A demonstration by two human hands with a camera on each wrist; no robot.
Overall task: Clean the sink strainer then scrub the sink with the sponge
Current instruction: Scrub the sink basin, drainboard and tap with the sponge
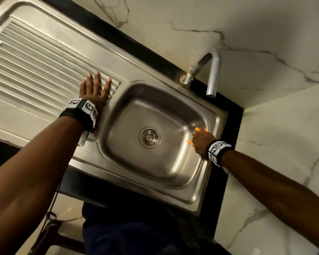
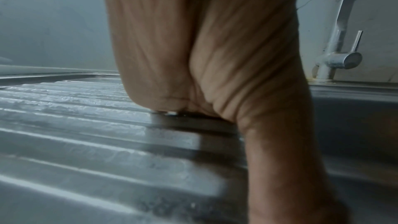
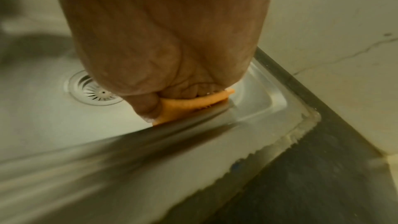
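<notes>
The thin orange sponge (image 3: 194, 106) is bunched inside the right hand (image 1: 202, 142), whose curled fingers and thumb pinch it and press it against the inner side wall of the rectangular stainless-steel sink (image 1: 175, 162), just below the rim. Only its orange edges show past the knuckles in the head view (image 1: 198, 129); in the right wrist view it pokes out beneath the thumb and fingertips, touching the steel.

Away from that hand, toward the middle of the basin floor, the round metal sink strainer (image 1: 149, 137) with radial slots sits seated in the drain; the right wrist view shows it (image 3: 94, 91) partly hidden behind the hand.

On the far side of the basin from the right hand, the left hand (image 1: 95, 91) lies palm down with fingers straight and spread on the ribbed steel drainboard (image 1: 35, 70), its heel beside the basin's edge. The left wrist view shows the heel of the palm (image 2: 204, 48) bearing on the ridges (image 2: 86, 134).

Beyond the fingers of both hands, a curved chrome faucet (image 1: 208, 70) rises from the back rim, its spout over the basin's far corner. A black counter (image 1: 230, 116) borders the sink, with white veined marble wall panels (image 1: 265, 34) behind and beside it.
</notes>
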